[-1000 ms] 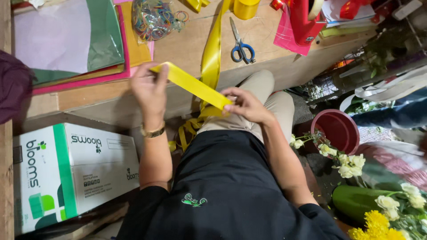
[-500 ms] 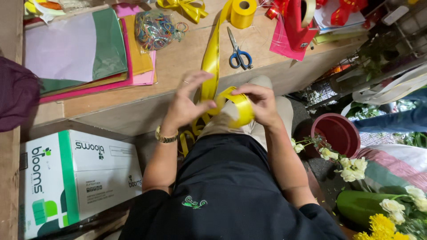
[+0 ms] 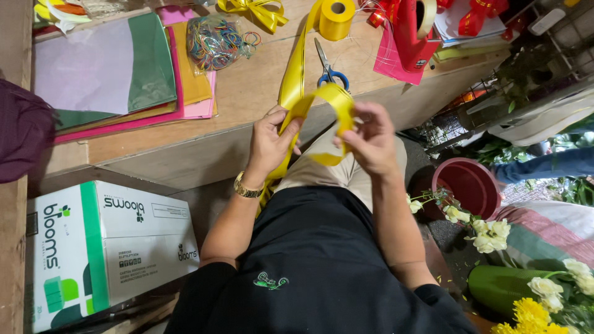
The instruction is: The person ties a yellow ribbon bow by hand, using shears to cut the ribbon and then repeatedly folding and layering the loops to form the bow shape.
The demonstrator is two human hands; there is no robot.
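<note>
Both hands (image 3: pixel 322 139) raised (fingers pinching) looping yellow ribbon (image 3: pixel 334 102).

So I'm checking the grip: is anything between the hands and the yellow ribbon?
Nothing visible. The left hand pinches the ribbon directly where it comes down from the roll, and the right hand holds the loop's other side. Both bare hands touch it, above the lap.

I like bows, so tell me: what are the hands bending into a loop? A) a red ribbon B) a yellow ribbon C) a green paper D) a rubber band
B: the left hand and right hand hold a yellow ribbon curled into a loop.
</note>
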